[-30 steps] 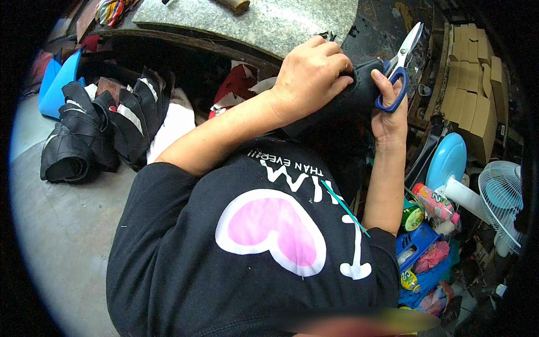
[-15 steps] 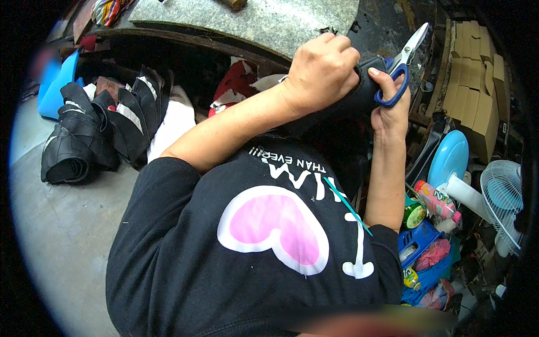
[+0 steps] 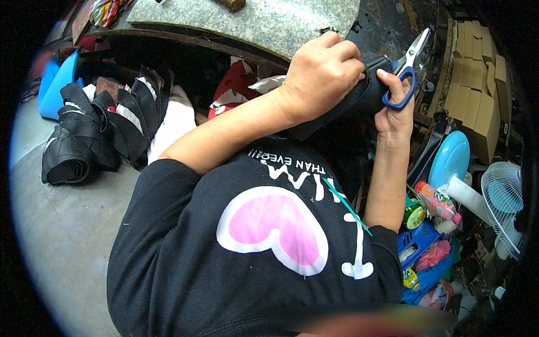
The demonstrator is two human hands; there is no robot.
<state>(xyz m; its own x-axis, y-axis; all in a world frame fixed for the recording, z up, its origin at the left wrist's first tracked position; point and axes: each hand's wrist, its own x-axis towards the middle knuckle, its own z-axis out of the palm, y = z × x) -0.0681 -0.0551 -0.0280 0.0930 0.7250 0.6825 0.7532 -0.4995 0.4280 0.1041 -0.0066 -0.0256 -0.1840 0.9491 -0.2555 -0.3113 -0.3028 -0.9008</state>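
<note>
A black piece of material (image 3: 377, 90), leather-like and folded, is stretched between my two hands below the table's edge. My left hand (image 3: 323, 76) is closed, its fingertips pinching the upper left part of the piece. With thumb on top, my right hand (image 3: 394, 109) grips the piece's right end. The same hand keeps hold of scissors (image 3: 414, 53) with blue handles, their silver blades pointing up and away from the piece. The fingers of my right hand under the material are hidden.
A grey stone slab (image 3: 252, 22) lies on the table ahead. Bundled black pieces (image 3: 73, 149) rest on the floor at left, beside a blue sheet (image 3: 59, 84). Cardboard boxes (image 3: 474, 84), a white-and-blue fan (image 3: 501, 194) and a pink bottle (image 3: 438, 201) are on the right.
Both hands have moved slightly to the right, with the scissors. More of the black piece now shows below my left hand.
</note>
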